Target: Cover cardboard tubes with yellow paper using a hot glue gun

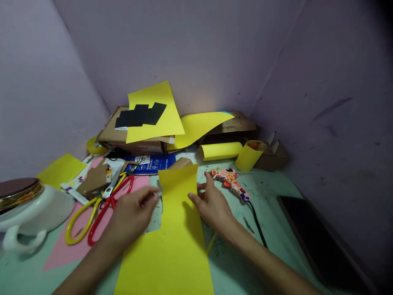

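A large sheet of yellow paper (172, 254) lies in front of me, with a piece cut out of its upper left so that a narrower strip stands up at the far end. My right hand (211, 203) grips that strip by its right edge, thumb in front and a finger partly behind. Beside the left edge, my left hand (136, 213) is closed, its fingertips pinched together and slightly blurred; what they hold, if anything, I cannot make out. Close by on the left lie yellow-handled scissors (82, 227) and red-handled pliers (98, 223), overlapping on pink paper (66, 252).
A white cup (55, 205) stands at left. Behind are cardboard boxes (138, 145), yellow sheets (159, 127) with black paper (141, 114), and yellow-wrapped tubes (221, 151). A flower-patterned glue gun (230, 180) with a black cord and a phone (319, 241) lie at right.
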Demonstrator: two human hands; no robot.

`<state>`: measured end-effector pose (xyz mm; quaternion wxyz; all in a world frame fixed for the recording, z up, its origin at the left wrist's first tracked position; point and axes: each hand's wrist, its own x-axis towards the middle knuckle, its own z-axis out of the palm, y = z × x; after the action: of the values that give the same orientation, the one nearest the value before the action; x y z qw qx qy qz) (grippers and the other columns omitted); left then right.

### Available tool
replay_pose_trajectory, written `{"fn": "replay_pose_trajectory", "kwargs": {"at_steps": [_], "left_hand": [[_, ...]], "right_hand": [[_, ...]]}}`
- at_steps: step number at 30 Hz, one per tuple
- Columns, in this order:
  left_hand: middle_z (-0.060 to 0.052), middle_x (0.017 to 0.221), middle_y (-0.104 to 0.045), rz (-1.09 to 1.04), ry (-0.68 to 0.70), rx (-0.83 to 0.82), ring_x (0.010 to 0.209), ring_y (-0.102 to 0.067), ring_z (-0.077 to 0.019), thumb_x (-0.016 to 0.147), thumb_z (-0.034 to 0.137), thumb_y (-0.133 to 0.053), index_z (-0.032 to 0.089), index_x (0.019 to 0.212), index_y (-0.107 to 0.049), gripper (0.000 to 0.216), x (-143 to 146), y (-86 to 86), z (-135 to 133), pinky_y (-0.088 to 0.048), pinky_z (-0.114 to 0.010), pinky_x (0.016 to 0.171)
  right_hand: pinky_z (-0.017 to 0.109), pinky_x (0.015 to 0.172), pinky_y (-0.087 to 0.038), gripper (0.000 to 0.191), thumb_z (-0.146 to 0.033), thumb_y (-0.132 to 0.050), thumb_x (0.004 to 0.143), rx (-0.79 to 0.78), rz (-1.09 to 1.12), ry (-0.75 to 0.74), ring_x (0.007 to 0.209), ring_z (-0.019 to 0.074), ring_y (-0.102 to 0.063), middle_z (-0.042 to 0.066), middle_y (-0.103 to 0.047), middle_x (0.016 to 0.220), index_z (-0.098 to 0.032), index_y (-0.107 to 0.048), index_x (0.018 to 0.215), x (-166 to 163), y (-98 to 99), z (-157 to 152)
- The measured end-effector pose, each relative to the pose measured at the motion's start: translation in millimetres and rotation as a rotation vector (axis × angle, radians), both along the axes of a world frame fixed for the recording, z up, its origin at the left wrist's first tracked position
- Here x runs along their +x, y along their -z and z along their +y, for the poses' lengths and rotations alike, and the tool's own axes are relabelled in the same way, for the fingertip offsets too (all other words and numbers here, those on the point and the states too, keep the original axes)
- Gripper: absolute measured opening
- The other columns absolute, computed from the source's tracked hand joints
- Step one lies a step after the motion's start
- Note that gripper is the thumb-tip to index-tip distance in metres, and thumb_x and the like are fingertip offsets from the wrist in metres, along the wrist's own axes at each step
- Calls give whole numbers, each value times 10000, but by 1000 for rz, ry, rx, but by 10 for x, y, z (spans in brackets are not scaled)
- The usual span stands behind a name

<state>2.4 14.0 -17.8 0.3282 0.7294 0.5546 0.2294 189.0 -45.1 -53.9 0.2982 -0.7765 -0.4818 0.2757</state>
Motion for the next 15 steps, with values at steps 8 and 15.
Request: {"fn": "replay_pose_trajectory", "kwargs": {"at_steps": [8,15], "left_hand": [[23,724,-611,-131,-172,-284,507,-543,-82,880,335,-541,144,985,-586,222,408,212,692,-458,-225,473],[-47,997,-624,-325,-285,-401,781,-621,-147,874,316,-560,150,1076,-568,261,550,389,752,-540,-319,657]], "right_hand": [[335,686,-409,761,-230,-553,771,-90,65,9,838,270,-624,97,-676,971,-108,-192,1430,-150,84,-367],[268,570,-414,419,-197,-514,748,100,255,130,593,173,-561,-48,-544,645,-162,-416,1154,-38,302,-341]]}}
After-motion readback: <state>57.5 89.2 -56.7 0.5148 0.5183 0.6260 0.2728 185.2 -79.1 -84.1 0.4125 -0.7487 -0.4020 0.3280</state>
